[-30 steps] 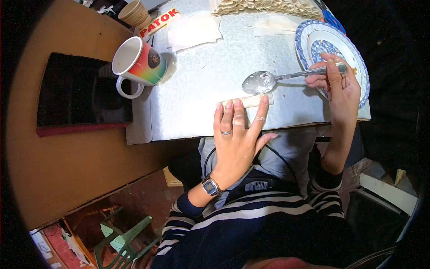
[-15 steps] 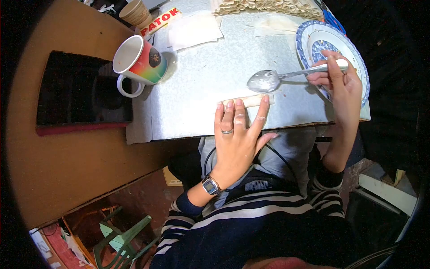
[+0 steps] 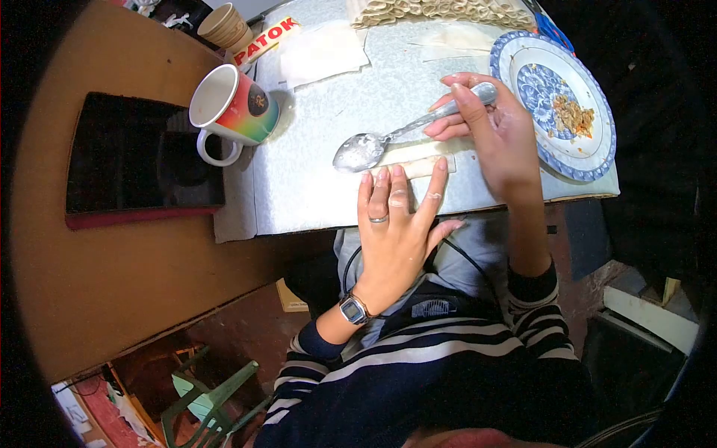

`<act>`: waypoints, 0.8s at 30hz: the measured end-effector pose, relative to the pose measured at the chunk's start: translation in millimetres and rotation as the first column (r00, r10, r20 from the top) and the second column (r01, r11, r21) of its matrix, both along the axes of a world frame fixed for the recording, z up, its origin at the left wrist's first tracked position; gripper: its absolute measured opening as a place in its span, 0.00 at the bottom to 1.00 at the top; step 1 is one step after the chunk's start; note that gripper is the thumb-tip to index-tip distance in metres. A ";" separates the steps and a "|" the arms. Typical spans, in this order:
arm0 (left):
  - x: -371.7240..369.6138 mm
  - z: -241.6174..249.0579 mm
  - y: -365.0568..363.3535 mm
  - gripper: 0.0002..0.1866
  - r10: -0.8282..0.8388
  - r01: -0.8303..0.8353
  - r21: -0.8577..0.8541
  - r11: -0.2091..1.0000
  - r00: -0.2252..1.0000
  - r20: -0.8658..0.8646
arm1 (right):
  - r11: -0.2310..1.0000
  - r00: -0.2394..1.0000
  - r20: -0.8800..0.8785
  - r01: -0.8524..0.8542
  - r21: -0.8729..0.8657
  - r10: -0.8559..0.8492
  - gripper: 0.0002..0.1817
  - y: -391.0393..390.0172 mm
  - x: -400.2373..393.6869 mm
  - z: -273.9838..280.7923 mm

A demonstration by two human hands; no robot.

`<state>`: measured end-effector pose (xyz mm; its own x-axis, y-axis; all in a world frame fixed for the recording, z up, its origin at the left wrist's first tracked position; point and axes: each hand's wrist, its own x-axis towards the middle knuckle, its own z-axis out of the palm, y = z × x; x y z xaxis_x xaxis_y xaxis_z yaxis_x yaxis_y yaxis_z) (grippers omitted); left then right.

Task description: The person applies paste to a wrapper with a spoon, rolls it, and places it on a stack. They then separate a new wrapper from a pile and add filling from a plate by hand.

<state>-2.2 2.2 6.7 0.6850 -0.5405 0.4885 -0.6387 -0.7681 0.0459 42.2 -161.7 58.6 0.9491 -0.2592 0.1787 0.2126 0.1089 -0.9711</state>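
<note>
My left hand point(image 3: 396, 205) lies with its fingers spread, the fingertips resting on a thin rolled wrapper point(image 3: 418, 166) near the front edge of the white board point(image 3: 299, 198). My right hand point(image 3: 497, 134) is closed round the handle of a metal spoon point(image 3: 360, 152). Whitish paste coats the spoon's bowl, which is just beyond and left of the roll's left end. Right of that hand stands a blue-and-white plate point(image 3: 541, 93) with a small heap of chopped filling point(image 3: 573, 116). Flat wrapper sheets point(image 3: 325, 54) lie farther back on the board.
Many finished rolls point(image 3: 441, 13) are piled at the back. On the left stand a colourful mug point(image 3: 243, 104), a yellow-and-red PATOK packet point(image 3: 266, 40) and stacked brown cups point(image 3: 224, 26). A black flat object point(image 3: 142, 160) lies on the brown table point(image 3: 127, 276). More pale sheets point(image 3: 455, 42) lie near the plate.
My right hand has moved left from over the plate, bringing the spoon's bowl down and left beside the roll. The plate's filling is now uncovered. My left hand has stayed in place.
</note>
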 end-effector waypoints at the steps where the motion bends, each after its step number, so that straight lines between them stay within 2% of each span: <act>1: 0.0 0.3 0.2 0.39 0.000 0.000 -0.001 1.000 1.000 -0.002 | 1.000 1.000 -0.009 0.009 -0.002 -0.009 0.17 -4.3 -1.0 0.5; 6: -0.6 1.5 0.1 0.38 0.004 -0.004 -0.002 1.000 1.000 -0.018 | 0.991 0.997 -0.024 0.076 -0.111 -0.079 0.16 -27.5 -7.8 9.5; 12: -0.3 0.2 0.0 0.39 0.000 0.000 -0.003 1.000 1.000 -0.009 | 0.992 0.989 0.124 -0.074 -0.099 0.086 0.16 -10.0 -1.8 8.6; 15: 0.2 0.2 0.2 0.39 -0.002 0.002 0.000 1.000 1.000 -0.004 | 0.987 0.964 0.243 -0.069 -0.148 0.104 0.15 0.7 0.0 12.5; 21: 0.1 -0.1 0.2 0.39 -0.002 0.002 -0.001 1.000 1.000 -0.008 | 0.979 0.960 0.254 -0.071 -0.193 0.120 0.15 -1.6 -0.6 13.3; 24: 0.3 0.9 -0.1 0.39 -0.005 0.005 -0.001 1.000 1.000 -0.015 | 0.991 0.964 0.259 -0.016 -0.134 0.051 0.15 2.5 -2.6 16.3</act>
